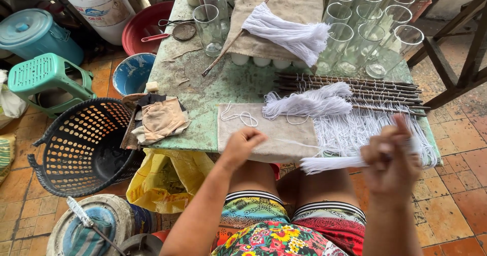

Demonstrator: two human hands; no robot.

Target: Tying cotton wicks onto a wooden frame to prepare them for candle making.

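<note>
1. Head view: my right hand [391, 160] is closed around a bundle of white strings [332, 163], raised over the near edge of the green table [203, 86].
2. My left hand [242, 143] is curled, fingertips pinched together on the beige cloth [274, 129]; I cannot tell whether it pinches a strand.
3. More white strings [350, 131] lie spread beside the metal rods [355, 86], with empty glasses [365, 27] beyond.
4. A black basket [81, 144] stands left of the table.
</note>
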